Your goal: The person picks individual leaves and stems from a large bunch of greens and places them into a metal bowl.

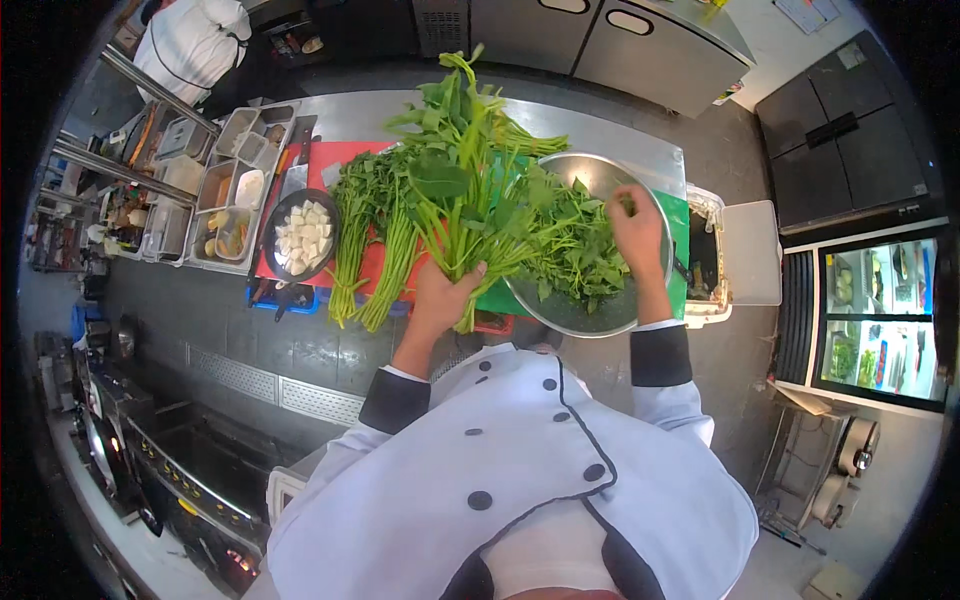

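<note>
My left hand (448,291) grips the stems of a large bunch of leafy greens (469,217), whose leaves spread upward and to the right. Over the right side of a big steel bowl (559,319) is my right hand (634,217), its fingers bent together near a small bit of green; whether they pinch it is not plain. Picked leaves (581,255) lie heaped in the bowl. Two bunches of long-stemmed greens (394,262) rest on a red cutting board (371,264), beside a black bowl of white cubes (303,234). Part of a green board (679,225) shows under the steel bowl.
A cleaver (296,178) lies at the board's left, near food containers (225,187). An open white bin (709,307) stands right of the steel table (645,142). A knife handle (681,266) pokes out beside the bowl. Another person (191,45) is at the upper left.
</note>
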Demonstrator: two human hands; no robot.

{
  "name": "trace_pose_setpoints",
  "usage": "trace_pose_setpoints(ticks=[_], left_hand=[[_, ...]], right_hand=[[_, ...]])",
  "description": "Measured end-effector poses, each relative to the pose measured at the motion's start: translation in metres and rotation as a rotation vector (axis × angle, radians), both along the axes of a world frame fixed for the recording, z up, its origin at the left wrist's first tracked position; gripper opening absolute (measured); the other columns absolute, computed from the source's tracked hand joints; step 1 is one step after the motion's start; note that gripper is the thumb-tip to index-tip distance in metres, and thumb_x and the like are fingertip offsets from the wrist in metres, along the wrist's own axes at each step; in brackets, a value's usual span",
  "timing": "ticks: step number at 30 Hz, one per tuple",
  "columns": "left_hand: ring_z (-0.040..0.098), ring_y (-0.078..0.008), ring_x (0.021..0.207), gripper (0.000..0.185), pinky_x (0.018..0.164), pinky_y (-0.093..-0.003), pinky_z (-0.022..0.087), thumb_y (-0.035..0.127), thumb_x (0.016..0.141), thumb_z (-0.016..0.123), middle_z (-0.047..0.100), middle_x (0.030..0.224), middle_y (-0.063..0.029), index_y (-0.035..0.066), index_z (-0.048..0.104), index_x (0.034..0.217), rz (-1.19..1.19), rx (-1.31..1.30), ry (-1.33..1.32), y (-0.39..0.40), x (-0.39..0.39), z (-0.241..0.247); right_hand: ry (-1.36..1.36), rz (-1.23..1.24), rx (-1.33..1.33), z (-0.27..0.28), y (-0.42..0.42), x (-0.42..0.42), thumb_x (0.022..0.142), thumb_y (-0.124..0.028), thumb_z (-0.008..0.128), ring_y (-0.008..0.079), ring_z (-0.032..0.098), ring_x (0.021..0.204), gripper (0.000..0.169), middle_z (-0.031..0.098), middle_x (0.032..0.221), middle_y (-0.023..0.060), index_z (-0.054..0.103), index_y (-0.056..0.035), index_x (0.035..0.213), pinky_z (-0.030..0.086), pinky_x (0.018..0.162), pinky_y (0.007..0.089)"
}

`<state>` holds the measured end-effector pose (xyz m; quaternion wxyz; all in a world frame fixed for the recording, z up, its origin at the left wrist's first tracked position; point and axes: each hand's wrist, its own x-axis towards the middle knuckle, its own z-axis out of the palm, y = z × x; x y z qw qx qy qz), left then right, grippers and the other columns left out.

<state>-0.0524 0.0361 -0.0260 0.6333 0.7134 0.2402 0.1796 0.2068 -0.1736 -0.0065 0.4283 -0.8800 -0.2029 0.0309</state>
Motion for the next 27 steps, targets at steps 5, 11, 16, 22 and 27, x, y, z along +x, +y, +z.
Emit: trace_pose_setpoints(ticks=[5,11,16,22,27], left_hand=[[0.066,-0.0222,0.105,0.046,0.097,-0.0378,0.051,0.012,0.089,0.078,0.072,0.116,-0.0116,-0.002,0.061,0.130,-0.123,-0.020,-0.002,0.008,-0.002,0.006],[0.070,-0.0248,0.097,0.043,0.091,-0.0397,0.054,0.013,0.087,0.079,0.075,0.108,-0.0143,-0.003,0.064,0.124,-0.178,0.069,-0.016,0.003,0.002,0.000],[0.071,-0.0252,0.096,0.044,0.090,-0.0400,0.054,0.012,0.087,0.079,0.075,0.108,-0.0162,-0.003,0.064,0.125,-0.261,0.095,0.007,-0.001,0.006,0.006],[0.071,-0.0270,0.102,0.043,0.092,-0.0404,0.054,0.011,0.088,0.077,0.075,0.111,-0.0171,-0.002,0.063,0.126,-0.292,0.060,0.078,-0.002,-0.002,0.010],[0.071,-0.0292,0.104,0.044,0.095,-0.0414,0.053,0.011,0.088,0.077,0.075,0.112,-0.0177,-0.002,0.063,0.127,-0.109,0.088,0.050,0.000,-0.005,-0.005]], right_hand=[[-0.353,0.151,-0.527,-0.004,-0.032,0.008,0.091,-0.026,0.076,0.0361,0.071,0.104,0.034,0.075,0.112,0.0143,0.072,-0.0063,0.119,0.055,0.092,0.0431],[-0.455,0.451,0.144,0.121,0.027,-0.048,0.089,-0.006,0.072,0.0280,0.071,0.099,0.022,0.074,0.105,0.0092,0.076,-0.0091,0.110,0.058,0.082,0.0356],[-0.895,0.729,-0.092,0.127,0.062,-0.048,0.073,-0.007,0.073,0.0234,0.065,0.098,0.036,0.067,0.110,0.0022,0.075,-0.0164,0.108,0.057,0.075,0.0381],[-1.045,0.832,-0.250,0.124,0.072,-0.031,0.077,-0.012,0.069,0.0218,0.062,0.107,0.026,0.065,0.115,0.0017,0.073,-0.0156,0.102,0.053,0.084,0.0381],[-1.174,0.869,-0.301,0.128,0.077,-0.036,0.080,-0.016,0.066,0.0213,0.058,0.112,0.022,0.064,0.117,0.0017,0.072,-0.0123,0.100,0.046,0.095,0.0397]])
